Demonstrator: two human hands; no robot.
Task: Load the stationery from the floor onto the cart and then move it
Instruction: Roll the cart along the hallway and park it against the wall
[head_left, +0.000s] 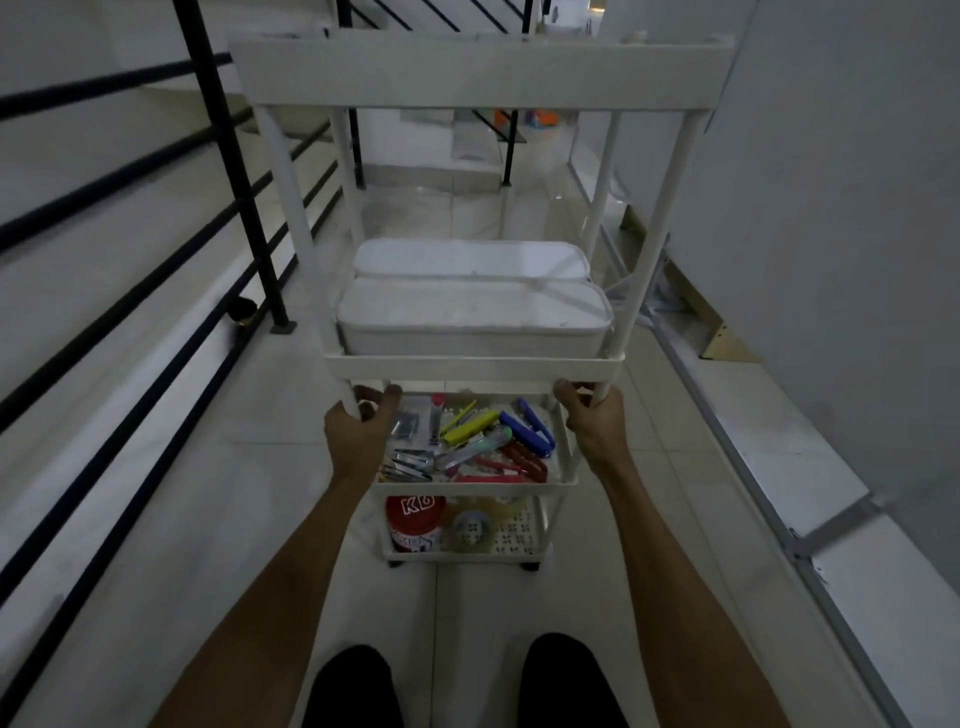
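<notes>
Below, "KB" on the red tin (415, 522)

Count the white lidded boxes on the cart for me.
2: both on the second shelf, one white box nearer the hands, the other directly behind it. The top shelf's contents are hidden.

White tiered cart (472, 371) stands upright on tile, colourful stationery (470, 441) filling its third shelf.

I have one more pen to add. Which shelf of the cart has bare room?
The bottom shelf is bare right of the tape roll and red tin. The stationery shelf is crowded. Two white boxes fill the second shelf. The top shelf's inside is hidden.
</notes>
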